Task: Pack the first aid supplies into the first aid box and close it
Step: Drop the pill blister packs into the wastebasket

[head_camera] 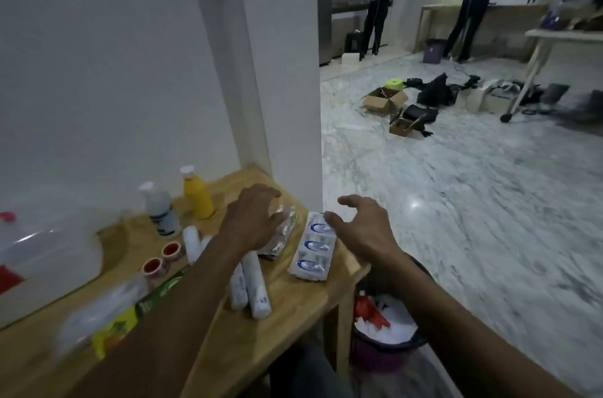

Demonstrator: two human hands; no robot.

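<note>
On the wooden table [293,309] lies a silver foil blister pack [280,239]. My left hand [253,218] hovers over its far end with bent fingers touching the foil. Beside it lies a white strip of packets with blue ovals [313,249]. My right hand [362,233] is spread open at the strip's right edge, its forefinger tip at the top corner. White bandage rolls [256,286] lie under my left forearm. The translucent first aid box [49,254] with red parts stands at the far left, blurred.
A white bottle [160,210] and a yellow bottle [197,197] stand by the wall. Two tape rolls [163,259], a green-yellow packet [124,316] and a clear bag [98,313] lie near the box. A purple waste bin [385,355] sits under the table's right edge. Two persons stand far off.
</note>
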